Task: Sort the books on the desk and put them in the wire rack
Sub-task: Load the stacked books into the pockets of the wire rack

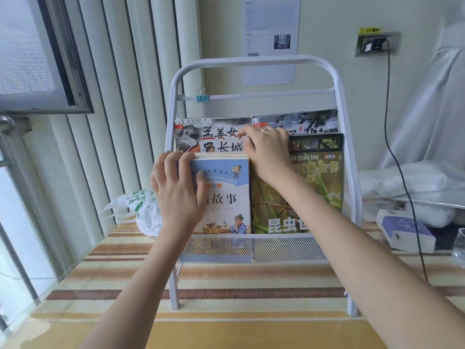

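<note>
The wire rack, white with mesh shelves, stands on a table covered in a brown-and-cream striped cloth, against a pale wall beside tall vertical blinds and a window. Its front tier holds a blue storybook stack and a green insect book; two more books stand in the tier behind. The left hand grips the stack's upper left corner, fingers curled over its top edge. The right hand pinches the stack's top right corner. A plastic bag lies left of the rack.
</note>
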